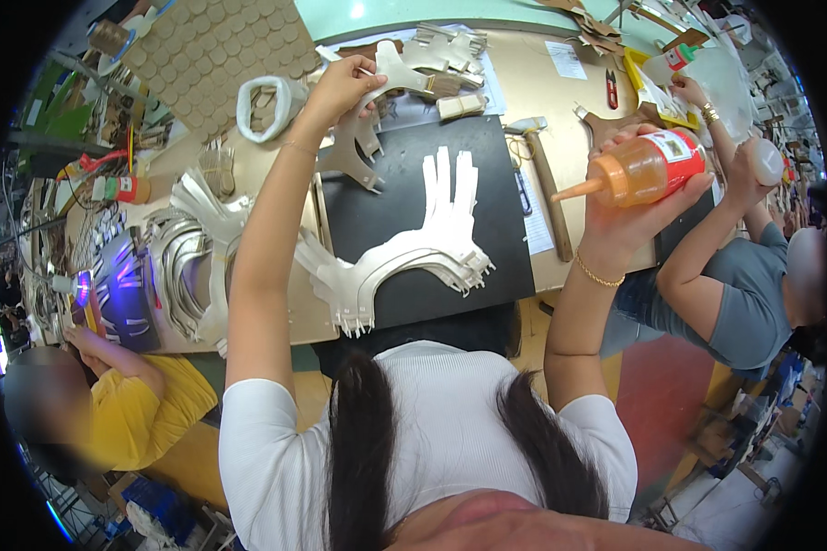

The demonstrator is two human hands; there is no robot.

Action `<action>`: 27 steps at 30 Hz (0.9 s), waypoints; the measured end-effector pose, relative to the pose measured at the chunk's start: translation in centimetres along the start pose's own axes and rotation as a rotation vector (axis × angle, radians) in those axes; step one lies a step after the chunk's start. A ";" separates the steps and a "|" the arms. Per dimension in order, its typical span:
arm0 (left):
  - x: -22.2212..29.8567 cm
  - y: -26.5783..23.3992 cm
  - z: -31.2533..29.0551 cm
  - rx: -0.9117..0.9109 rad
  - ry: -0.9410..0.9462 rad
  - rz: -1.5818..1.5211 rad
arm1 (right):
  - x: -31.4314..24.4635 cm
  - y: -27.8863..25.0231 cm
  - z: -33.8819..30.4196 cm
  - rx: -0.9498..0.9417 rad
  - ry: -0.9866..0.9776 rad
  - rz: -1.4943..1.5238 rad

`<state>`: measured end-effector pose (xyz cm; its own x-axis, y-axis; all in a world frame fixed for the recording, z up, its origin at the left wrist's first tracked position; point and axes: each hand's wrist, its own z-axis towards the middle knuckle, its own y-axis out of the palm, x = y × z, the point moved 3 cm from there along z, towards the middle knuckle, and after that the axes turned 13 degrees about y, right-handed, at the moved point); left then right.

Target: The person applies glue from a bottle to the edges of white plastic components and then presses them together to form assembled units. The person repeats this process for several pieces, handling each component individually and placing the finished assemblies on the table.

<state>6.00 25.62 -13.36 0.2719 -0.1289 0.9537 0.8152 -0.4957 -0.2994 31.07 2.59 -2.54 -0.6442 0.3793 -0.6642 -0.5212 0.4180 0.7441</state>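
My left hand [342, 90] reaches to the far side of the bench and pinches a pale, branching cut piece [397, 69], which looks like leather. A similar piece [347, 158] hangs or lies just below that hand; whether it is held too, I cannot tell. Raised on the right, my right hand [629, 225] is wrapped round an orange squeeze bottle [636, 174] with a red label. Its thin nozzle points left. Between my arms, a fanned stack of curved white cut pieces [413, 262] with narrow strips lies on a black board [496, 193].
Further pale pieces [446, 50] are heaped at the back. A white bag [271, 108] and more stacked pieces [179, 257] stand left. A hammer [547, 188] and red snips [612, 89] lie right. Co-workers sit on both sides; the right one [735, 294] holds a white-capped bottle [764, 163].
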 end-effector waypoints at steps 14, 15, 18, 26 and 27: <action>1.8 6.7 -10.2 -0.232 0.340 0.578 | -0.6 -2.9 0.6 0.067 -0.020 -0.021; 2.0 7.7 -12.7 -0.351 0.349 0.628 | -0.3 -3.0 0.4 0.072 0.000 -0.029; 2.0 9.9 -17.0 -0.400 0.313 0.735 | 0.6 -3.2 -0.2 0.110 0.041 -0.044; 2.1 10.0 -19.6 -0.291 0.280 0.685 | 1.0 -4.9 -2.4 0.097 0.093 -0.050; 2.1 9.9 -19.7 -0.278 0.261 0.659 | 1.3 -5.4 -2.7 0.137 0.106 -0.062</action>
<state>4.57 3.56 -13.70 0.5000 -0.6549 0.5666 0.3578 -0.4395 -0.8239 31.58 -1.38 -7.22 -0.6724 0.2631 -0.6918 -0.4855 0.5487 0.6806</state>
